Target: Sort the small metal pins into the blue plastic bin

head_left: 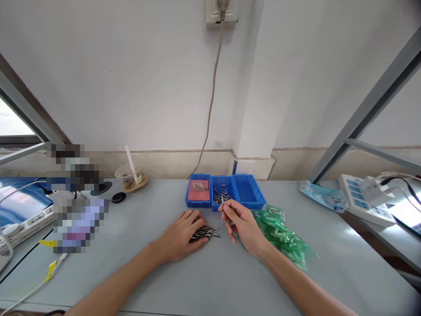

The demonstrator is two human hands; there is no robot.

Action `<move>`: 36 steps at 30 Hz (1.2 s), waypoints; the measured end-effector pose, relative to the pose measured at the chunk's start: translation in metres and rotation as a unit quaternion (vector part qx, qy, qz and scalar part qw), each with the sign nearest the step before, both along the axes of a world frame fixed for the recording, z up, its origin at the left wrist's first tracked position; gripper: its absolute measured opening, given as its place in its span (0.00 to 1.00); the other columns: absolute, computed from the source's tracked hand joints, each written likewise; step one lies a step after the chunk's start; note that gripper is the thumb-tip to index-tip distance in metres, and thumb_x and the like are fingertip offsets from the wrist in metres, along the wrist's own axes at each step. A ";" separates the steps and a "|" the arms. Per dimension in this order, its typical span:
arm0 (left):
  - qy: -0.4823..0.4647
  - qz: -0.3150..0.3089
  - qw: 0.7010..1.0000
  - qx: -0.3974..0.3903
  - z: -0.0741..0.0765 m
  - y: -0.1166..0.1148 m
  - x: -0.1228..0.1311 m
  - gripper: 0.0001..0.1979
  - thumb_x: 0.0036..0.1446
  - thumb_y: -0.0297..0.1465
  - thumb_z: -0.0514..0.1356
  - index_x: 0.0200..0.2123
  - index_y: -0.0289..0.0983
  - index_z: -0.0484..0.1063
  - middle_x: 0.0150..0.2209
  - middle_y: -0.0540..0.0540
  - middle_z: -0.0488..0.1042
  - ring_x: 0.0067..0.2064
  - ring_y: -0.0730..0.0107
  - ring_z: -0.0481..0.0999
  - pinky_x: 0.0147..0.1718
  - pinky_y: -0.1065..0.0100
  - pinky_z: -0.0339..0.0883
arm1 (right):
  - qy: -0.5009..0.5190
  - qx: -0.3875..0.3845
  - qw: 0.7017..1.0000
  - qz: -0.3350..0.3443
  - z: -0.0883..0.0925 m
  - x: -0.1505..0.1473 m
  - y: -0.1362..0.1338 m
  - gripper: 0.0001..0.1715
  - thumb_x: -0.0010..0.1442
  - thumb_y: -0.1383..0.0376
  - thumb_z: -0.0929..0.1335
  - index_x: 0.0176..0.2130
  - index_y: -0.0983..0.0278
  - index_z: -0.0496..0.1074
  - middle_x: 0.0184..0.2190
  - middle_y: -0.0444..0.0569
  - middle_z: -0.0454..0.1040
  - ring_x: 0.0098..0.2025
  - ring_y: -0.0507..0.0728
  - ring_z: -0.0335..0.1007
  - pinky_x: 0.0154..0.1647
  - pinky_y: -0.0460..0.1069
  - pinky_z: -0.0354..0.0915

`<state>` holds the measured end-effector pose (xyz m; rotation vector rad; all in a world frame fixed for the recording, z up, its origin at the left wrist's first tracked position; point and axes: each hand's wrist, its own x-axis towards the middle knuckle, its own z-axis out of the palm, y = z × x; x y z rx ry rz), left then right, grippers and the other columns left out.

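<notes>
The left hand (182,235) lay curved over a pile of slim metal pins (204,232) on the grey table (184,289), covering so much of it that neither their number nor whether the fingers gripped any could be told. The right hand (222,203) pinched a small piece (222,200) between thumb and index finger, before the middle blue bin (215,207); fingertips hid most of its shape. That hand also overlapped the edge of the green plastic bags (279,235), whose contents were hard to make out. Both forearms were cut off below. The exposed pins looked dark and silvery, shiny and jumbled; similar ones filled part of the middle bin.
</notes>
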<state>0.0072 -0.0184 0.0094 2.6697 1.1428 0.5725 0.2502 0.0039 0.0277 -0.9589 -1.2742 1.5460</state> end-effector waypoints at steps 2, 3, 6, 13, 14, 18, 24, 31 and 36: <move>0.003 0.003 1.000 -0.005 -0.001 0.000 0.000 0.10 0.71 0.37 0.61 0.51 0.42 0.71 0.49 0.44 0.72 0.49 0.56 0.71 0.50 0.56 0.68 | 0.018 -0.011 1.000 0.002 0.003 0.001 0.000 0.21 0.65 0.46 0.72 0.42 0.61 0.73 0.32 0.41 0.68 0.21 0.47 0.61 0.12 0.41 0.62; 0.003 0.004 1.000 -0.006 -0.001 0.000 0.000 0.09 0.71 0.37 0.61 0.51 0.42 0.71 0.49 0.44 0.72 0.49 0.57 0.71 0.50 0.56 0.68 | 0.020 -0.012 1.000 -0.001 0.004 0.002 0.000 0.21 0.65 0.46 0.72 0.42 0.61 0.74 0.32 0.41 0.69 0.21 0.47 0.61 0.13 0.41 0.62; -0.001 0.008 1.000 -0.010 -0.003 -0.001 0.000 0.09 0.72 0.37 0.60 0.51 0.42 0.71 0.49 0.44 0.72 0.48 0.57 0.71 0.50 0.56 0.68 | -0.015 0.019 0.999 -0.031 0.002 0.002 0.001 0.21 0.64 0.46 0.73 0.39 0.61 0.72 0.30 0.40 0.69 0.20 0.48 0.61 0.12 0.43 0.63; -0.026 0.015 1.000 -0.004 -0.007 -0.002 -0.002 0.09 0.72 0.37 0.60 0.51 0.43 0.73 0.55 0.42 0.70 0.54 0.55 0.70 0.53 0.55 0.70 | -0.106 0.077 0.989 -0.067 -0.007 0.003 0.003 0.22 0.61 0.46 0.75 0.34 0.60 0.69 0.21 0.35 0.63 0.17 0.48 0.59 0.12 0.44 0.62; -0.029 0.015 0.999 0.000 -0.007 -0.002 -0.002 0.09 0.72 0.37 0.60 0.51 0.43 0.73 0.56 0.42 0.70 0.55 0.54 0.70 0.54 0.55 0.70 | -0.105 0.070 0.990 -0.066 -0.007 0.004 0.003 0.23 0.62 0.46 0.74 0.34 0.60 0.69 0.20 0.35 0.62 0.16 0.48 0.58 0.12 0.44 0.62; -0.031 0.013 0.999 0.010 -0.008 -0.001 -0.002 0.09 0.72 0.38 0.60 0.50 0.43 0.74 0.58 0.42 0.70 0.58 0.53 0.69 0.56 0.54 0.69 | -0.058 0.015 0.996 -0.073 -0.002 0.005 0.004 0.23 0.64 0.45 0.73 0.35 0.60 0.69 0.22 0.36 0.64 0.17 0.47 0.56 0.12 0.42 0.59; -0.028 0.013 0.999 0.010 -0.007 0.000 -0.002 0.10 0.73 0.39 0.59 0.49 0.42 0.74 0.50 0.43 0.73 0.51 0.55 0.71 0.52 0.55 0.68 | -0.133 0.087 0.984 -0.082 -0.007 0.007 0.002 0.25 0.69 0.44 0.68 0.53 0.58 0.74 0.32 0.44 0.74 0.21 0.51 0.64 0.17 0.47 0.61; -0.038 0.026 0.999 0.002 -0.009 0.001 -0.004 0.08 0.72 0.38 0.61 0.48 0.42 0.74 0.48 0.45 0.73 0.53 0.56 0.69 0.54 0.56 0.66 | -0.454 0.365 0.811 0.059 -0.017 0.005 -0.010 0.10 0.69 0.60 0.72 0.51 0.56 0.76 0.49 0.50 0.77 0.50 0.64 0.70 0.51 0.59 0.65; -0.040 0.031 0.999 0.015 -0.011 0.003 -0.006 0.10 0.73 0.40 0.59 0.46 0.41 0.74 0.46 0.45 0.73 0.49 0.57 0.70 0.51 0.56 0.67 | -0.490 0.366 0.789 0.062 -0.019 0.002 -0.009 0.06 0.75 0.64 0.66 0.44 0.58 0.73 0.44 0.48 0.77 0.46 0.61 0.71 0.47 0.56 0.62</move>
